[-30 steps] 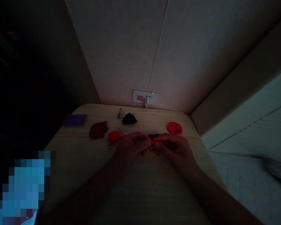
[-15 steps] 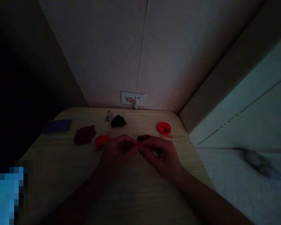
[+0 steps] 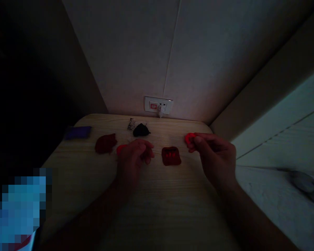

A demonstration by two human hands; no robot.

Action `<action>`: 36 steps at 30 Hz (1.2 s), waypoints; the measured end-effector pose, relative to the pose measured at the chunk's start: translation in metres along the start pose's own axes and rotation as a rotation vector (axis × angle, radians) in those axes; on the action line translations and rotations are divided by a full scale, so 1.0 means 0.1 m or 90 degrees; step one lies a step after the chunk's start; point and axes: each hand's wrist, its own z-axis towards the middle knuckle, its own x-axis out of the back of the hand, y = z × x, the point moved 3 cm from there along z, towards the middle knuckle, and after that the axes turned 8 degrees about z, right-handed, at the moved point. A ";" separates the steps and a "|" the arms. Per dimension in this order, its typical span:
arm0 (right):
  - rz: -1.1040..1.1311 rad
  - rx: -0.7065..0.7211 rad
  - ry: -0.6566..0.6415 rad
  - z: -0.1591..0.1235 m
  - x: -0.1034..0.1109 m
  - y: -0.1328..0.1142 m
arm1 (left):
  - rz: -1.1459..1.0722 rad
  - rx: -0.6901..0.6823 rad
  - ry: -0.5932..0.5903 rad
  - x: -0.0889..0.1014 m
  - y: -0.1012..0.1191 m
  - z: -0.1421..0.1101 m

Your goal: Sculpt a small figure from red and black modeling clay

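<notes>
My right hand (image 3: 216, 153) is closed at the right of the table, thumb and fingers pinching a bright red clay-like disc (image 3: 189, 138); they hide much of its right side. Left of the middle, my left hand (image 3: 136, 155) hovers with loosely bent fingers apart and nothing visible between them. It partly covers another bright red round piece (image 3: 121, 149). Between both hands lies a dark red, rounded square piece (image 3: 171, 160) with small brighter red bits on it. A dark red lump (image 3: 105, 143) and a black lump (image 3: 141, 130) sit farther back.
A purple packet (image 3: 77, 132) lies at the left of the wooden table (image 3: 157, 202). Near the black lump is a clear wrapper with dark print (image 3: 131, 124). A wall socket (image 3: 158, 105) with a plug is behind the table. A blurred-out bright blue area (image 3: 21, 205) is at lower left.
My hands have separated from their joint pinch on a small red bit. The right moved right onto the red disc; the left opened. The dark red square is now uncovered. The view shifted slightly.
</notes>
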 end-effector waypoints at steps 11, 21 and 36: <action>-0.014 -0.122 -0.178 -0.11 -0.20 0.02 | 0.114 0.010 -0.116 -0.16 0.00 -0.07; -0.088 -0.107 -0.280 -0.18 -0.23 0.09 | 0.150 -0.004 -0.141 -0.18 -0.04 -0.11; -0.103 -0.112 -0.272 -0.20 -0.21 0.09 | 0.107 -0.022 -0.151 -0.18 -0.05 -0.08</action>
